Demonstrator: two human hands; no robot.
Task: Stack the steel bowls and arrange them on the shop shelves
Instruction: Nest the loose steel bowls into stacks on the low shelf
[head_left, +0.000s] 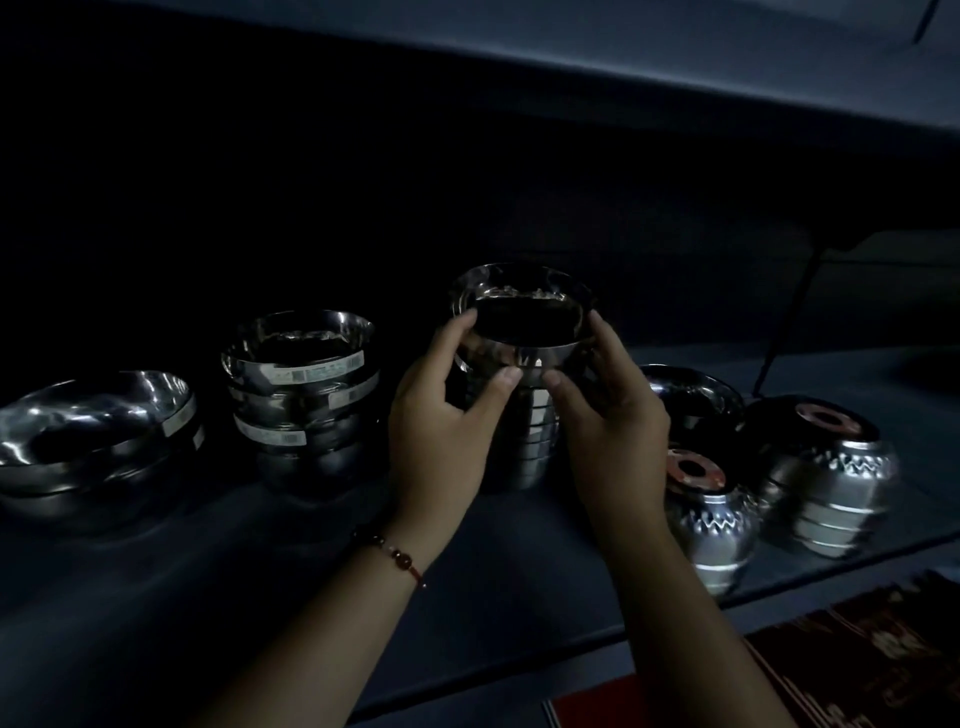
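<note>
Both hands grip the top steel bowl (522, 322) of a tall bowl stack (524, 441) standing mid-shelf. The left hand (441, 415) and right hand (608, 410) are each curled partway round the bowl's sides, thumbs meeting under its front. Whether the bowl is fully seated is hard to tell in the dim light. On the shelf (156, 597), a labelled stack (298, 395) and a wider, low stack (98, 436) sit toward the left end. Two inverted patterned stacks (709, 514) (826, 467) (round stickers on top) stand near the right front edge.
</note>
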